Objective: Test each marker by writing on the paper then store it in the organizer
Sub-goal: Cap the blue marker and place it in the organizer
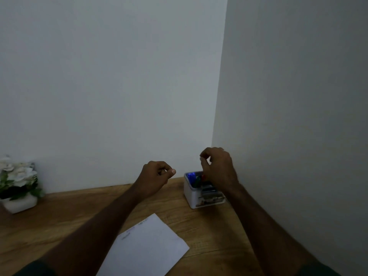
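Head view: counter (59,216) carries paper (147,250) with test scribbles near its far edge, then organizer (191,198) in the corner holding blue, green, red markers (192,177). Left hand (155,176) loosely curled, empty. Right hand (218,168) above organizer, fingers pinched; can't tell if holding anything. Looks like the storing step; next, check for untested markers.
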The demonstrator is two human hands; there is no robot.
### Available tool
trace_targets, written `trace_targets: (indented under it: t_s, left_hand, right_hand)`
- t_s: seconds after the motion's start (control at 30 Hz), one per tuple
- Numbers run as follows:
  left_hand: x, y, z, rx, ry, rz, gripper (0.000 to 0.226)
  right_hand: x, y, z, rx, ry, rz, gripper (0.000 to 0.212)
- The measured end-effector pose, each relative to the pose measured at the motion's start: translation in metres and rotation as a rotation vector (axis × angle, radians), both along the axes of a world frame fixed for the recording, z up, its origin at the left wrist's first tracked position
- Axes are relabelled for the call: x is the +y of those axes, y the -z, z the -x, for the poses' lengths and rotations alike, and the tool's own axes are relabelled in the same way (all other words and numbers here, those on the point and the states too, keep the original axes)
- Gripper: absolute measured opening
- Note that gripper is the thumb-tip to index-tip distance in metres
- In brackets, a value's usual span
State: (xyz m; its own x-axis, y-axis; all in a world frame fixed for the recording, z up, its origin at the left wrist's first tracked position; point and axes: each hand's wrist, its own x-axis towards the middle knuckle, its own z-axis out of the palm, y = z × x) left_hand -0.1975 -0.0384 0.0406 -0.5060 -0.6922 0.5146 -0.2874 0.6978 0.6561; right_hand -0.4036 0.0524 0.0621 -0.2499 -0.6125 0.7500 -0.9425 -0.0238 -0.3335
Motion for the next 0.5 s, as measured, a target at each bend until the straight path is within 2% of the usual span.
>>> trace_targets:
  t_s: [0.13, 0.4, 0.5]
  left_hand:
    - [0.005, 0.003, -0.045, -0.025, -0.035, 0.003, 0.016]
    - [0.014, 0.022, -0.187, -0.082, -0.234, -0.019, 0.013]
    - [0.022, 0.032, -0.246, -0.102, -0.313, -0.041, 0.019]
  right_hand:
    - [-0.007, 0.005, -0.07, 0.031, -0.185, 0.049, 0.004]
    - [-0.031, 0.05, -0.21, 0.106, -0.475, -0.164, 0.011]
    - [-0.036, 0.063, -0.26, 0.117, -0.579, -0.228, 0.012]
